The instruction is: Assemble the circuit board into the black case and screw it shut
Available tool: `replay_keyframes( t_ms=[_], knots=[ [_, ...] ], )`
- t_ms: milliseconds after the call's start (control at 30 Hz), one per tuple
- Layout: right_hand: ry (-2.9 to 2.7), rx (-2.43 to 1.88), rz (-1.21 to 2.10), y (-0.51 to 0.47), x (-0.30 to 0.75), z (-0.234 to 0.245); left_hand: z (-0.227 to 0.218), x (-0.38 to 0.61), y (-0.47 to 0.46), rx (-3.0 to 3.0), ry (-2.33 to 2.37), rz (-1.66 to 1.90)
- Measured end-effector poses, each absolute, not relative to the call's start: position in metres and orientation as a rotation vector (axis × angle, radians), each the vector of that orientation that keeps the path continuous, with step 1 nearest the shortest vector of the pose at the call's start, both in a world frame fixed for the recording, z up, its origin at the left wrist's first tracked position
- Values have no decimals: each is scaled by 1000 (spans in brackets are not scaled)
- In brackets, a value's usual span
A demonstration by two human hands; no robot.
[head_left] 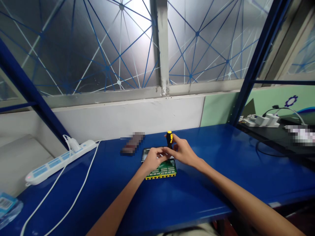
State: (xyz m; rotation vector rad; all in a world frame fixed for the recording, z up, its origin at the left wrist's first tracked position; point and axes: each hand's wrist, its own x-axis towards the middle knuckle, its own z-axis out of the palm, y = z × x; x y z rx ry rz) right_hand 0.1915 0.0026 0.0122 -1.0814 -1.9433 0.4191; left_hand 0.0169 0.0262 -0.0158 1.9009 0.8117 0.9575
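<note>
A green circuit board (pixel 164 170) with a yellow front edge lies on the blue table (pixel 221 170), on top of a grey metal frame. My right hand (pixel 182 151) is closed around a screwdriver (pixel 169 138) with a yellow and black handle, held upright over the board's far end. My left hand (pixel 152 158) rests on the board beside it, fingers curled and pinched near the screwdriver's tip. What the left fingers hold is too small to make out.
A white power strip (pixel 57 161) with a plugged-in adapter and white cables lies at the left. A blurred dark object (pixel 132 143) sits behind the board. Chargers and cables (pixel 264 120) sit on a black surface at the right. A plastic packet (pixel 8 206) lies at the far left edge.
</note>
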Motion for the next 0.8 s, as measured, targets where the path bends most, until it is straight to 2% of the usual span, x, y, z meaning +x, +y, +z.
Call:
replay_keyframes(
  t_ms=[800],
  knots=[
    [-1920, -1062, 428, 1, 193, 17, -15, 21, 24, 1928, 887, 1002]
  ],
)
